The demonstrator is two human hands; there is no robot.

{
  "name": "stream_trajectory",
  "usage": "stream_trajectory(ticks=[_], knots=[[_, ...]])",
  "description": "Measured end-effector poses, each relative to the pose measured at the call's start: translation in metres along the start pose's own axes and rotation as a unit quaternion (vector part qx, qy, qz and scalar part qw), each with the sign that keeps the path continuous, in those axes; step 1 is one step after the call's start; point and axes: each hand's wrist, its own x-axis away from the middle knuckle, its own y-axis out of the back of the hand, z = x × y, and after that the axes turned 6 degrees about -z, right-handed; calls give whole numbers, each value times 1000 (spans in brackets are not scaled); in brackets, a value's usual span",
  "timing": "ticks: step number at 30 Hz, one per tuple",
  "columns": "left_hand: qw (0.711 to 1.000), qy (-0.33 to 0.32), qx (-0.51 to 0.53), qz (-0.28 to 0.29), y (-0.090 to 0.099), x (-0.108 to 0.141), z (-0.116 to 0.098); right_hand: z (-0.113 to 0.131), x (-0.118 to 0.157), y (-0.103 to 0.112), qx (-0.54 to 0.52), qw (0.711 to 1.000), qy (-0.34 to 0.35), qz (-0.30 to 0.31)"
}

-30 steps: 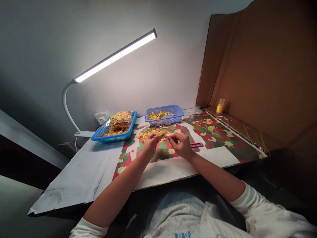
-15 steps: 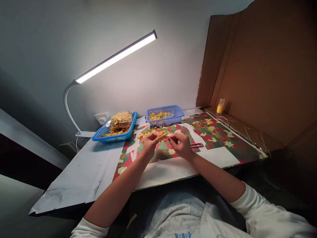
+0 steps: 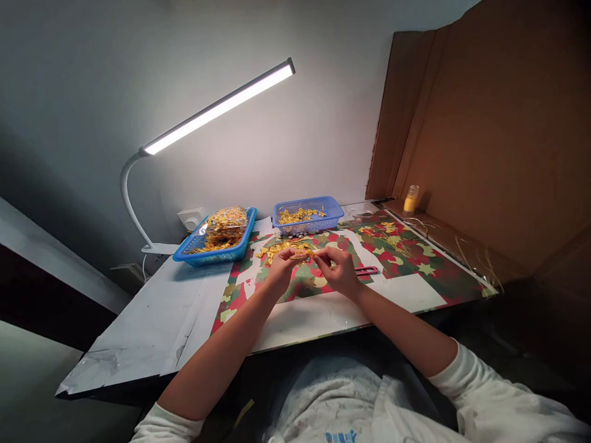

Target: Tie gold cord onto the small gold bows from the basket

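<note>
My left hand and my right hand meet over the middle of the table, fingers pinched close together. Between their fingertips is a small piece of yellow ribbon, which both hands hold; its finer shape is too small to make out. Just behind the hands lies a loose pile of yellow ribbon pieces. By my right hand, a pink tool handle sticks out on the camouflage-patterned sheet, its other end partly hidden by the hand.
A blue basket at the left holds gold ribbon and a plastic bag. A lilac-blue basket with yellow pieces stands at the back, small silvery beads before it. More yellow strands, a yellow-filled bottle, cardboard and a lamp are around.
The fingertips have shifted slightly around the yellow ribbon, and the thin loop by the right fingers no longer shows as plainly. Both hands stay in about the same place.
</note>
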Motion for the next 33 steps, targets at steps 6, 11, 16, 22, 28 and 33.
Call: stream_trajectory(ticks=[6,11,16,22,28,33], knots=[[996,85,34,2,-2,2,-6,0,-2,2,1,1000,-21,11],[992,113,56,-7,-2,4,-8,0,-2,2,-2,1000,-22,19],[988,147,52,1,-3,4,-10,-1,-2,3,-11,999,-18,26],[976,209,59,6,-2,3,-13,-5,-6,7,-7,999,0,44],[965,250,77,21,0,3,-14,-7,-10,12,1,998,27,59],[961,267,63,35,2,3,-14,-11,-11,15,-7,996,28,83]])
